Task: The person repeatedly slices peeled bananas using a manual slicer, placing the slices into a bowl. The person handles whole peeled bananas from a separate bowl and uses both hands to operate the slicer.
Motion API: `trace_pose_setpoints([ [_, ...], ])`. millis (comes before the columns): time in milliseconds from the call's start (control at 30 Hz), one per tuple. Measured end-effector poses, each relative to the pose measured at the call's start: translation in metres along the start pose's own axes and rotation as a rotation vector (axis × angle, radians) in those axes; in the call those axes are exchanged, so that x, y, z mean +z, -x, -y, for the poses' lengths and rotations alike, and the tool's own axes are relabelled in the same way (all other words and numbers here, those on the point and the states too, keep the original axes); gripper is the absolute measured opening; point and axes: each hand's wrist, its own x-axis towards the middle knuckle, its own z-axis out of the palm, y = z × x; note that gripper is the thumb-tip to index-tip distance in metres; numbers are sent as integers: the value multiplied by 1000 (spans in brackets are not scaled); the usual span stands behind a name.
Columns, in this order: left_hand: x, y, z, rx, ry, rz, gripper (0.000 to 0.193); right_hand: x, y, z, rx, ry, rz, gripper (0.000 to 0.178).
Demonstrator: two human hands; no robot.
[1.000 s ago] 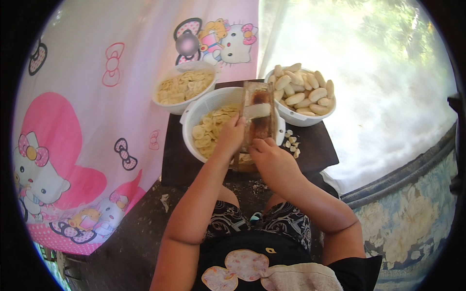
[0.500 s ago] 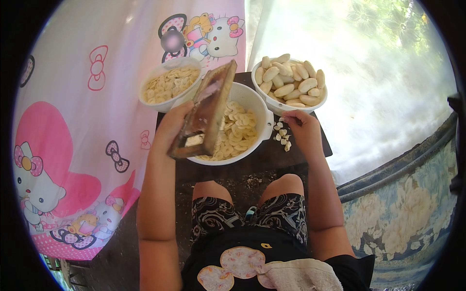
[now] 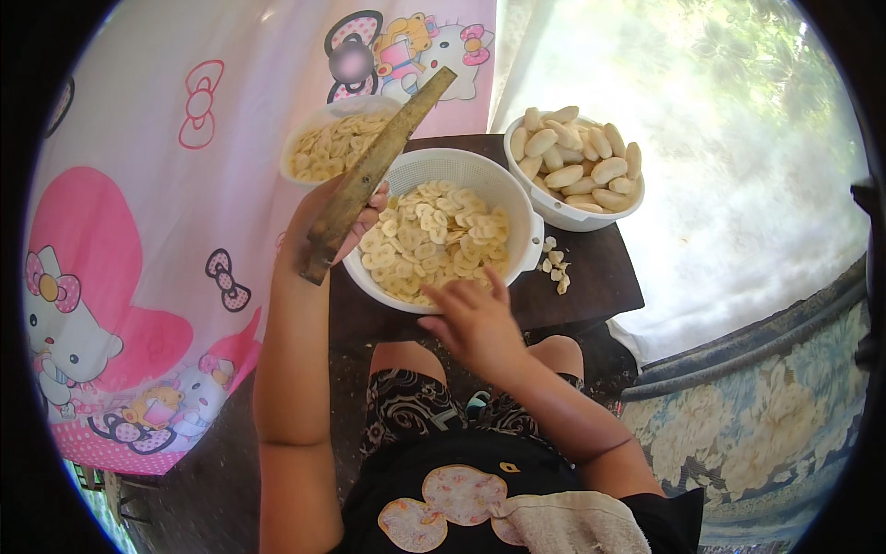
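My left hand (image 3: pixel 318 205) is closed around a wooden slicer (image 3: pixel 380 164), a long flat frame now seen edge-on and tilted. It is held above the left side of a white colander (image 3: pixel 533 242), which contains many thin banana slices (image 3: pixel 443 231). At the colander's near rim hovers my right hand (image 3: pixel 480 323), its fingers spread and nothing visible in them. Small banana end pieces (image 3: pixel 556 264) lie on the dark table to the right of the colander.
Whole peeled bananas (image 3: pixel 583 159) fill a white basin at the back right. Another white bowl (image 3: pixel 288 152) of banana slices stands at the back left, partly behind the slicer. Everything rests on a dark low table (image 3: pixel 600 277). A pink patterned curtain (image 3: pixel 203 305) hangs at the left.
My right hand has moved from the end pieces leftward and nearer to the colander's front rim, its fingers opening. My left hand has turned the slicer from showing its face to edge-on.
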Motion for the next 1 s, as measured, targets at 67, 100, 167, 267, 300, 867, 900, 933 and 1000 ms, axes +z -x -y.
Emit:
trace_pose_setpoints([
  [67,5,1,-3,-34,-26,126,42,14,0,2,-77,104,9,26],
  [100,8,3,-5,-28,-52,108,40,17,1,-2,-71,89,-7,26],
  [167,14,12,-4,4,-137,-108,37,13,-1,-22,-73,48,-12,25],
  [267,24,25,-5,16,-260,-318,34,-1,-7,-55,-149,-26,24,32],
  [300,28,28,-4,24,-290,-337,33,-6,-9,-64,-181,-34,26,34],
  [867,22,-3,112,296,-1012,-363,46,-78,-93,-171,295,194,72,21],
  [900,24,-5,115,287,-992,-358,46,-76,-99,-184,354,291,188,24],
  [933,26,-7,117,281,-992,-352,47,-71,-105,-195,367,383,274,26],
  [1000,27,-11,118,278,-989,-346,47,-63,-113,-212,367,471,356,30],
])
